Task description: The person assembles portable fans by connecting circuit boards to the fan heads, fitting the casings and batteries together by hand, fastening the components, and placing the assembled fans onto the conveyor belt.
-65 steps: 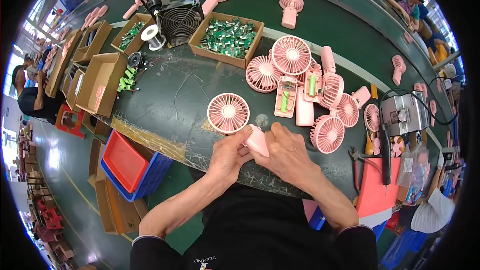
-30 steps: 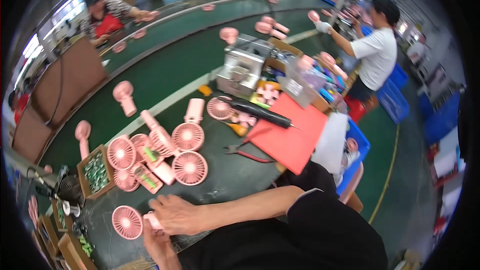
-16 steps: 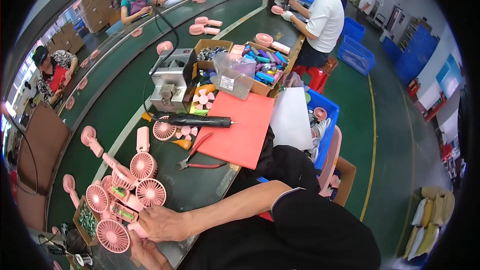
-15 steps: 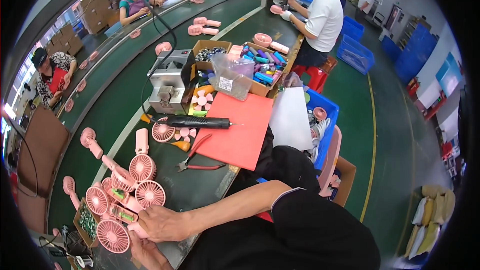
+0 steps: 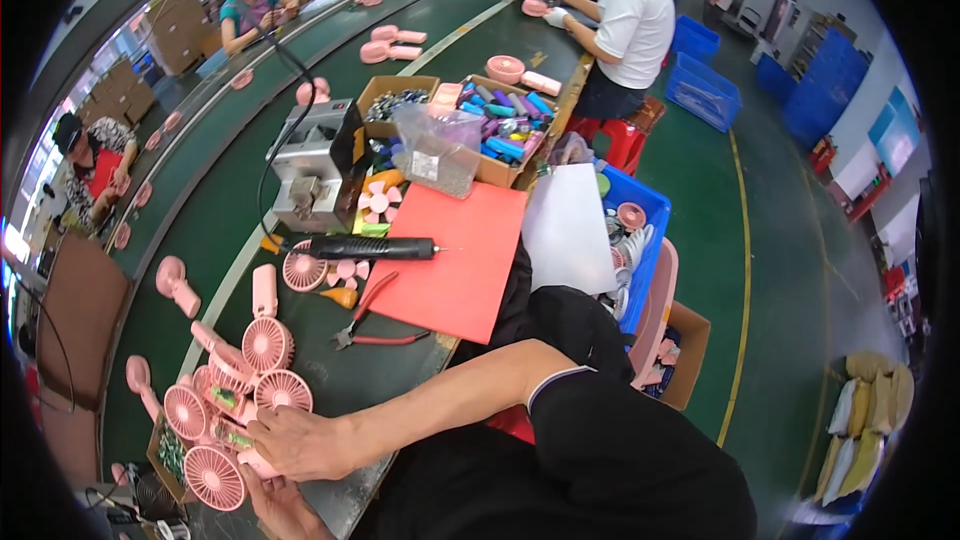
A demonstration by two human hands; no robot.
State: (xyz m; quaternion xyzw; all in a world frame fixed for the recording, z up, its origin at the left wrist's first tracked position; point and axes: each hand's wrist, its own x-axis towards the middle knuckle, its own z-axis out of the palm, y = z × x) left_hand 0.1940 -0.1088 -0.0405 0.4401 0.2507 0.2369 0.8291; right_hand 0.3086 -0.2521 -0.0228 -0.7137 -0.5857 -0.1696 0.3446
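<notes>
At the lower left of the bench, both my hands are closed around the pink handle [image 5: 257, 463] of a handheld fan, whose round grille [image 5: 215, 477] faces up. My right hand [image 5: 305, 443] covers the handle from above, its fingertips partly hidden. From below, my left hand [image 5: 283, 506] pinches it with thumb and fingers. Right beside my right fingers lies another fan's opened handle with a green part [image 5: 232, 435] inside. More pink fans are heaped behind it, including a grille [image 5: 283, 392] just beyond my right hand.
Red-handled cutters [image 5: 368, 325], a black electric screwdriver [image 5: 370, 247] and a red sheet [image 5: 455, 260] lie farther along the bench. Behind them stand a metal device [image 5: 315, 165] and a box of coloured cells [image 5: 505, 175]. A blue crate [image 5: 655, 205] is to the right; co-workers sit or stand beyond.
The whole view has shifted, so the bench and its things sit slightly farther left. Both hands stay on the fan handle, with my right fingers only slightly moved.
</notes>
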